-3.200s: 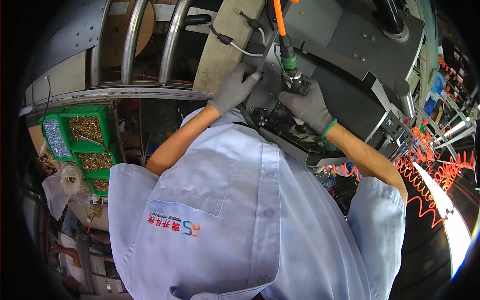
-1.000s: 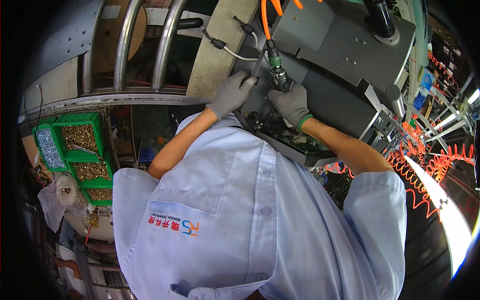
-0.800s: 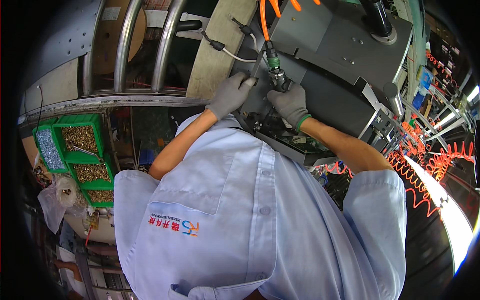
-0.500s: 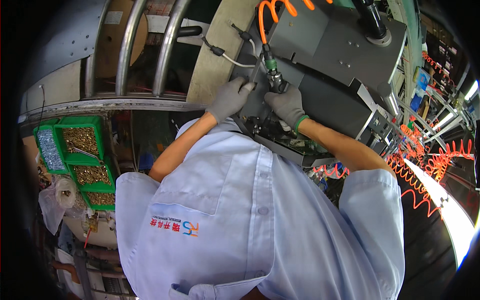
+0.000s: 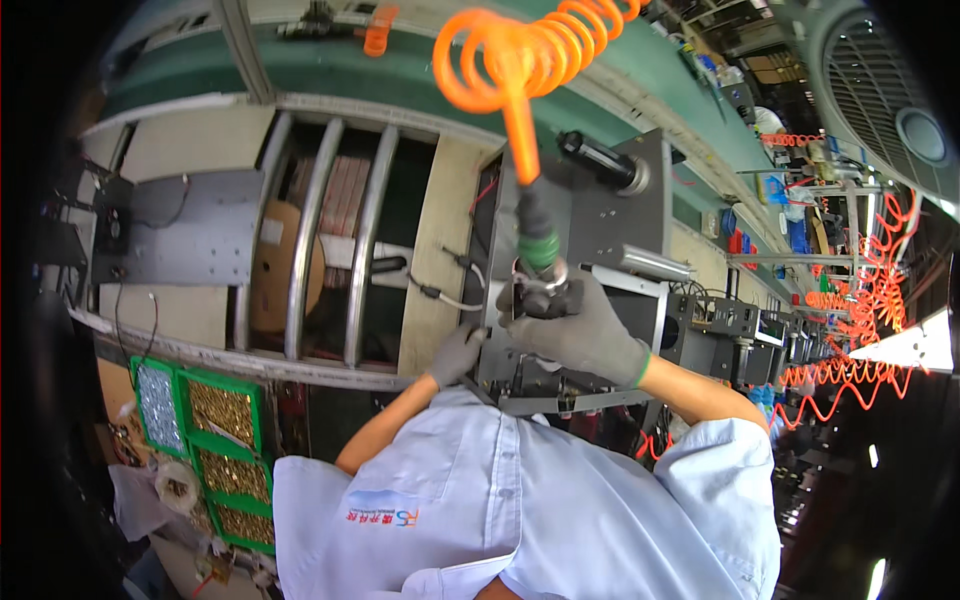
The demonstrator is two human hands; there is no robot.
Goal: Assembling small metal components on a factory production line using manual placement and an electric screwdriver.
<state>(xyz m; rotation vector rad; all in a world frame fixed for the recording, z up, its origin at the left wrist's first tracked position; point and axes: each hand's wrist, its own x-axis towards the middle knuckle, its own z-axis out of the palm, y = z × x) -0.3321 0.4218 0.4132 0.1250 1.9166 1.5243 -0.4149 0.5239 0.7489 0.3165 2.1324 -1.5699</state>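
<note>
My right hand [image 5: 590,337], in a grey glove with a green cuff edge, is wrapped around a pneumatic screwdriver [image 5: 541,290]. A green fitting [image 5: 538,250] joins its upper end to an orange coiled air hose [image 5: 520,130]. The driver is above a dark grey sheet-metal housing [image 5: 655,195], and its lower end is hidden by the hand. My gloved left hand [image 5: 457,354] is closed at the housing's near left edge, its fingertips curled on the metal. Loose grey cables with black connectors [image 5: 430,291] lie just beyond it.
Metal rollers [image 5: 312,240] and pale boards [image 5: 430,230] stretch to the left. Green bins [image 5: 228,412] of brass-coloured and silver screws stand at the lower left. A black cylinder [image 5: 600,160] projects from the housing. A fan [image 5: 890,100] hangs at upper right; more housings [image 5: 715,335] sit rightward.
The view has shifted, showing more of the line. My right hand has lifted the screwdriver up toward the camera, and the hose coils have come closer. My left hand remains at the housing's left edge.
</note>
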